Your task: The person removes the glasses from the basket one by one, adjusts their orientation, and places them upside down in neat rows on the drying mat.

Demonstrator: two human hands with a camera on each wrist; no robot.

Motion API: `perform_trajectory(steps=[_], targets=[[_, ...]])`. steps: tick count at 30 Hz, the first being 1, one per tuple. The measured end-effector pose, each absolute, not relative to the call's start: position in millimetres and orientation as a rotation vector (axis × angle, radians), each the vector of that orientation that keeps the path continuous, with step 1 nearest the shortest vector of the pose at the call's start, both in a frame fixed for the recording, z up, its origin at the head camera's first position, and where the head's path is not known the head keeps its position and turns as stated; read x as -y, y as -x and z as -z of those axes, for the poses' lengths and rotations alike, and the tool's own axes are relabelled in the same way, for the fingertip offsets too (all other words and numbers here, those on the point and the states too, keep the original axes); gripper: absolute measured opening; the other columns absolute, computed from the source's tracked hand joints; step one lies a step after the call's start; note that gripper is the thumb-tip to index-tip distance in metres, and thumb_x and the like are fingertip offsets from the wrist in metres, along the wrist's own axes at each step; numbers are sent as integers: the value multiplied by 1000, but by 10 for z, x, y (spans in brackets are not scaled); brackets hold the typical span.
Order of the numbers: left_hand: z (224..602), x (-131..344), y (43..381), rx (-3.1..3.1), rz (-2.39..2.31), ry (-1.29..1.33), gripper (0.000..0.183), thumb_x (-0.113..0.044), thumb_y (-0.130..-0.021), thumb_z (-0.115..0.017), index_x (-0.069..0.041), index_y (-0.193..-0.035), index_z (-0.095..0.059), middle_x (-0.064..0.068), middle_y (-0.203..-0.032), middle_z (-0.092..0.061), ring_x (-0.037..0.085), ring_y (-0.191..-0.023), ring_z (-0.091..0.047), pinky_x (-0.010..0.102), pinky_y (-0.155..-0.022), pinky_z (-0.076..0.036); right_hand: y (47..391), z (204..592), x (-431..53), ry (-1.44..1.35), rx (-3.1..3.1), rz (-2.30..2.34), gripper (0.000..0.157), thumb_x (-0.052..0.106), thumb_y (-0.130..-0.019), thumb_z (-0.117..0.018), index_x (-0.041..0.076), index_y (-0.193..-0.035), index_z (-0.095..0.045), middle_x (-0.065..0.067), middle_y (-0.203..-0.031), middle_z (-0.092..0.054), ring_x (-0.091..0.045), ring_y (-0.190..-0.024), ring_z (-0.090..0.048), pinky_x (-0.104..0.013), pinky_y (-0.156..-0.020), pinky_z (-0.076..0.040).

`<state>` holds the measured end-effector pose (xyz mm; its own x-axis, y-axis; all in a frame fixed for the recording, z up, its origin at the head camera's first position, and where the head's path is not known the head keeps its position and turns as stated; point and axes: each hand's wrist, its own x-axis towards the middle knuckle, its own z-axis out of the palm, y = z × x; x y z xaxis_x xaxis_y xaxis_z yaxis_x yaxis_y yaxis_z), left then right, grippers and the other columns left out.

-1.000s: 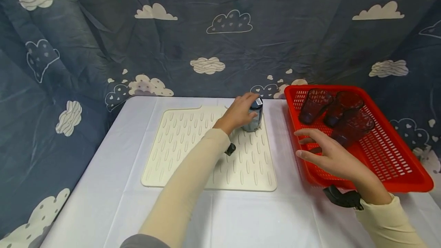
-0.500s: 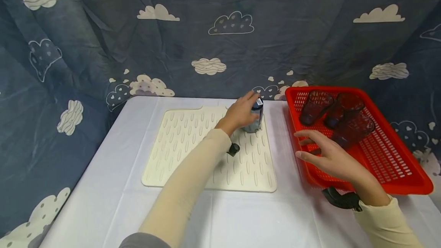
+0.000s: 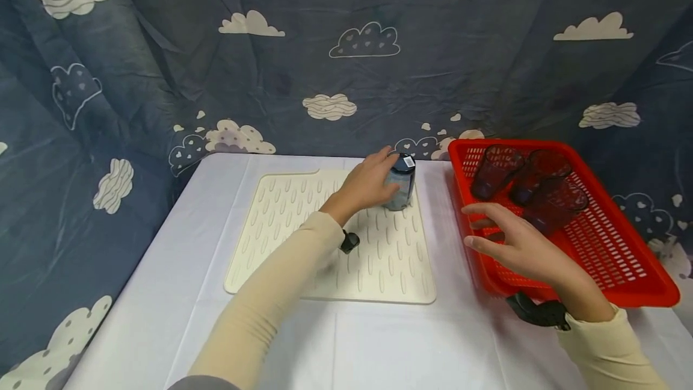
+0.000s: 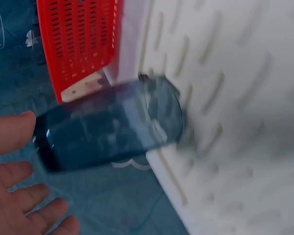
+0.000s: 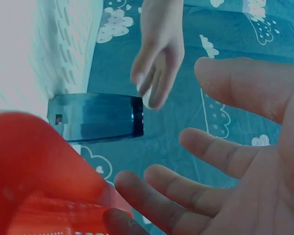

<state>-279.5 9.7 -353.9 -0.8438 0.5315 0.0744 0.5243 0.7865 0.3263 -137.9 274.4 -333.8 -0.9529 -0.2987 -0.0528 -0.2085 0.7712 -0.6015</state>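
Observation:
A blue-tinted drinking glass (image 3: 400, 182) stands upside down at the far right corner of the cream ribbed drying mat (image 3: 281, 251); its thick base faces up and carries a white label. My left hand (image 3: 364, 184) is just left of the glass, and in the left wrist view its spread fingers lie apart from the base. Over the near left rim of the red basket (image 3: 663, 278), my right hand (image 3: 520, 242) hovers with relaxed, spread fingers, holding nothing. Three dark tinted glasses lie tilted in the basket, among them one glass (image 3: 497, 170) at the back left.
A white cloth covers the table (image 3: 379, 342), under both mat and basket. Behind and to the left hangs a dark blue curtain (image 3: 335, 77) with cloud prints, close to the table's far edge.
My left hand has let go of the glass and drawn slightly left of it. The glass stays where it stood on the mat. My right hand has barely moved.

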Motion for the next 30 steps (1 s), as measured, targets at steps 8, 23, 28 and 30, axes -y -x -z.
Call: perform_trajectory(steps=[8, 23, 28, 30], targets=[[3365, 310, 2495, -2983, -669, -950, 56, -30, -99, -59, -12, -150, -43, 8, -158, -39, 25, -148, -36, 43, -121, -34, 1448, 3240, -2687, 465, -2864, 894, 59, 36, -92, -70, 12, -141, -45, -18, -139, -51, -39, -118, -57, -57, -88, -56], [3411, 961, 1889, -3002, -1084, -956, 56, -26, -96, -64, -10, -147, -46, 7, -153, -46, 25, -145, -42, 45, -119, -37, 1447, 3204, -2442, 592, -2840, 966, 60, 30, -91, -71, 14, -142, -45, -15, -141, -52, -38, -121, -56, -58, -90, -55], [3556, 1067, 1702, -2981, -1313, -934, 53, -22, -96, -65, -7, -144, -49, 9, -150, -50, 25, -142, -46, 45, -117, -38, 1441, 3184, -2383, 608, -2862, 966, 60, 30, -91, -72, 15, -143, -44, -14, -141, -52, -37, -123, -57, -59, -90, -55], [3612, 1079, 1659, -2977, -1372, -928, 52, -20, -96, -65, -7, -143, -50, 9, -149, -52, 25, -141, -47, 45, -116, -39, 1446, 3184, -2379, 619, -2866, 967, 61, 29, -91, -72, 15, -143, -44, -15, -141, -52, -38, -122, -56, -60, -89, -55]])
